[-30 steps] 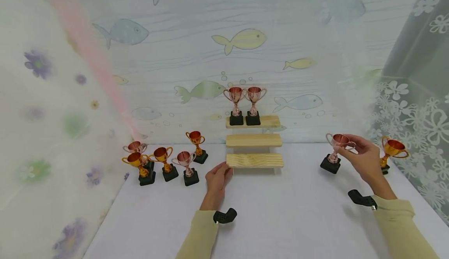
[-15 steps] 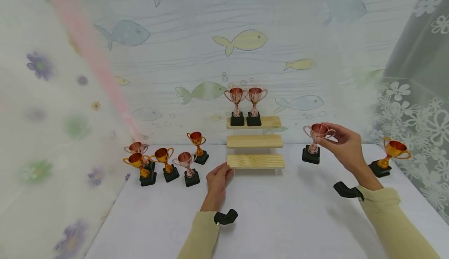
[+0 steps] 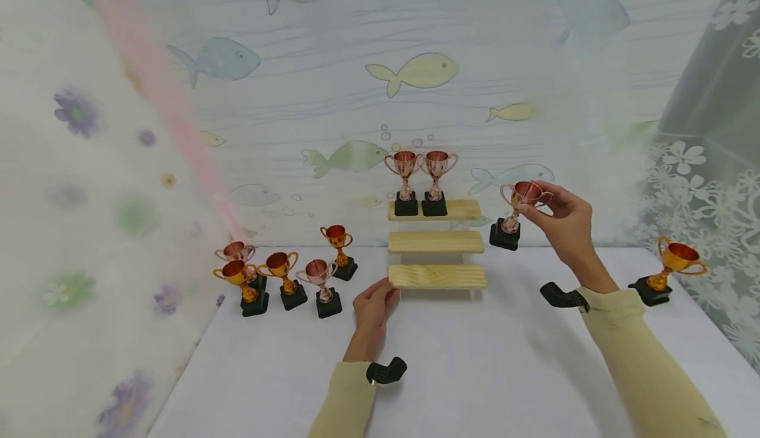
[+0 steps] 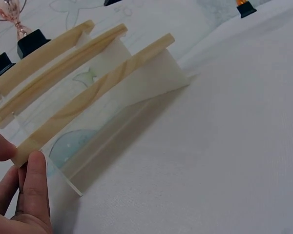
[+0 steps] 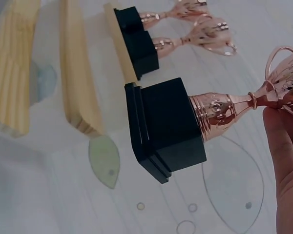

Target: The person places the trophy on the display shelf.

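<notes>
My right hand (image 3: 564, 220) holds a rose-gold trophy cup (image 3: 512, 224) by its bowl and handle, in the air right of the stand. In the right wrist view its black base (image 5: 168, 129) appears close to the end of the top step. My left hand (image 3: 373, 309) pinches the left end of the lowest step of a three-step wooden stand (image 3: 437, 276); the left wrist view shows thumb and fingers (image 4: 36, 183) on that wooden board (image 4: 95, 95). Two rose-gold trophies (image 3: 406, 177) stand side by side on the top step, at its left and middle.
On the table's left stand several trophies: gold ones (image 3: 279, 268) and rose-gold ones (image 3: 320, 280), some close together. One gold trophy (image 3: 665, 270) stands at the far right, by the right forearm. A fish-patterned cloth (image 3: 297, 62) hangs behind the stand.
My right hand has carried the rose-gold trophy leftward and up from the right side of the table, toward the stand's top step. The left hand stays on the stand.
</notes>
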Demonstrator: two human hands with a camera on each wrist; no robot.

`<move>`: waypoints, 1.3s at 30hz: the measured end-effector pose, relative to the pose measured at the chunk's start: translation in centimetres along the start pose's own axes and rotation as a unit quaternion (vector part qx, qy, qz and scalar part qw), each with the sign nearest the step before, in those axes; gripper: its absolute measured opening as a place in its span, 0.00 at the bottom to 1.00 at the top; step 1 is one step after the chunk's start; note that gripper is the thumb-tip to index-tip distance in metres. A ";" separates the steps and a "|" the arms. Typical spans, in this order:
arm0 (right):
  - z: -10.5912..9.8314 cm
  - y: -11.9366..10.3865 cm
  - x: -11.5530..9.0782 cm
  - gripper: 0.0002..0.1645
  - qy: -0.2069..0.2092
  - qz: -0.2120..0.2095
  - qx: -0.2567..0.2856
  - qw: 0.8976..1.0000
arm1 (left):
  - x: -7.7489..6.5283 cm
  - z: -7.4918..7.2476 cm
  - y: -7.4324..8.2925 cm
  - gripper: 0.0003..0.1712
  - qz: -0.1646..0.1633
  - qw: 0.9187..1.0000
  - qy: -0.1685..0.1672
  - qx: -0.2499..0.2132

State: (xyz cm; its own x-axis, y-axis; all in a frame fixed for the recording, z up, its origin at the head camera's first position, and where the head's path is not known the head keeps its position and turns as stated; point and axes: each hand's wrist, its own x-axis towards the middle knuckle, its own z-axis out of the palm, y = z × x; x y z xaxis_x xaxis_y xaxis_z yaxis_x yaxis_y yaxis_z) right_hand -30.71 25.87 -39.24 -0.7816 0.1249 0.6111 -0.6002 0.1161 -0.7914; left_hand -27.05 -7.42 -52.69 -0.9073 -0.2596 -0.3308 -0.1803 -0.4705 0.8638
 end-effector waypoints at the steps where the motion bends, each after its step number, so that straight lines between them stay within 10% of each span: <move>1: 0.2 0.0 0.3 0.27 0.006 -0.002 0.004 1.000 | 0.0 0.0 0.0 0.19 -0.003 1.000 0.001 -0.002; 39: 6.0 2.6 6.1 0.24 -0.019 0.027 0.020 0.999 | -0.5 0.0 0.2 0.21 -0.002 1.000 -0.010 -0.025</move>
State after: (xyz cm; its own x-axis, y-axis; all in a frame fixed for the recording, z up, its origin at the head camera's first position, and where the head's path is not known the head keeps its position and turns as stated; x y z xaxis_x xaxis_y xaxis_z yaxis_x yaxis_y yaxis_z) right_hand -38.04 21.02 -37.63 -0.8185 0.0929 0.5669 -0.5626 0.0703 -0.8238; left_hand -26.67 -7.35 -52.36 -0.9145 -0.2405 -0.3254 -0.1651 -0.5126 0.8426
